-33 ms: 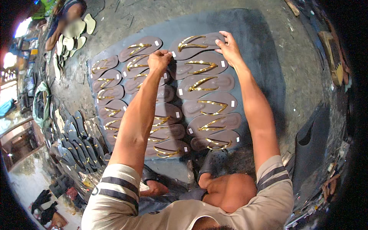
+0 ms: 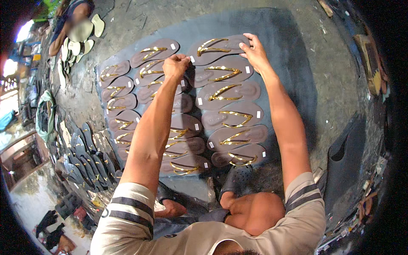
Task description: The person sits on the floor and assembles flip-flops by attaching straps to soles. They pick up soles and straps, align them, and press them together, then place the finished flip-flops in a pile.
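Brown flip-flops with shiny gold straps lie in columns on a dark mat (image 2: 297, 85). At the far end of the right column, one flip-flop (image 2: 233, 45) lies sideways between my hands. My right hand (image 2: 257, 57) grips its right end, thumb on the top and fingers around the edge. At its left end, beside a small white sticker (image 2: 192, 59), my left hand (image 2: 175, 67) is closed in a pinch. What those fingertips hold, if anything, is too small to tell. Below lies another gold-strapped flip-flop (image 2: 238, 63). My left forearm covers part of the middle column.
Dark flip-flops (image 2: 87, 159) stand in rows at the left. Far left, a person (image 2: 76, 12) sits by a heap of cream soles (image 2: 76, 47). A black sheet (image 2: 344, 157) lies at the right, with a wooden piece (image 2: 367, 63) beyond. My shoe (image 2: 236, 180) is by the mat's near edge.
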Available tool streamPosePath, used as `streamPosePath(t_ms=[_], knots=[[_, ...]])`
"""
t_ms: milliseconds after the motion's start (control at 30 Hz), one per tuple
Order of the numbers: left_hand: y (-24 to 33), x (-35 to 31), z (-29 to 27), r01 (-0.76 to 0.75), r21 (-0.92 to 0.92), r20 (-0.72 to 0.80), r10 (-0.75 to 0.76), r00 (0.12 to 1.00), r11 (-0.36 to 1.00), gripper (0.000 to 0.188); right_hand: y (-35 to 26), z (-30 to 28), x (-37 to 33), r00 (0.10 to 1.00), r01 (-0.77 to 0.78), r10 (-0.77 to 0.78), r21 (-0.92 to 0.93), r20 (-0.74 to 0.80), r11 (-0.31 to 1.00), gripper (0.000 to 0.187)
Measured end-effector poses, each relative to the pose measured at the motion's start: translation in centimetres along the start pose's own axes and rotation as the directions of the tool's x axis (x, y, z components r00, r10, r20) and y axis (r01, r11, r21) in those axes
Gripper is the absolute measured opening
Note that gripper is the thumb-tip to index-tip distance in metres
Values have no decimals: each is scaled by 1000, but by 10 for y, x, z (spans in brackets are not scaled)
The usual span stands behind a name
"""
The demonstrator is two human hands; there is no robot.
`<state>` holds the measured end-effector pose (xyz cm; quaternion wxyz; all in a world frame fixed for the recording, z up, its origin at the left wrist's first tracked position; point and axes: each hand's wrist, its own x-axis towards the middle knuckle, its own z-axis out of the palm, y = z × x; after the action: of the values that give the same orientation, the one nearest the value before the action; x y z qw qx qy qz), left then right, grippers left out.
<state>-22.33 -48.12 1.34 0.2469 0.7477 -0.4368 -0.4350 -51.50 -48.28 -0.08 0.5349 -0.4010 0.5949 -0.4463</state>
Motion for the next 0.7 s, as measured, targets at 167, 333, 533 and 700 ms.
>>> streamPosePath(t_ms=[167,333,533,700], knots=[[-6,15,-5,-128,193,4,130,991,973,26,2,-8,7,984,154,-177,-496,1,855,49],[12,14,-7,-401,610,46,474,879,684,28,-44,-6,8,950,230,-262,-946,168,228,62],[8,-18,26,-675,408,208,657,724,615,53,16,14,5,889,348,-384,-913,249,214,67],[37,-33,-49,-465,585,414,249,876,665,49,5,40,1,852,512,-274,-818,446,263,66]])
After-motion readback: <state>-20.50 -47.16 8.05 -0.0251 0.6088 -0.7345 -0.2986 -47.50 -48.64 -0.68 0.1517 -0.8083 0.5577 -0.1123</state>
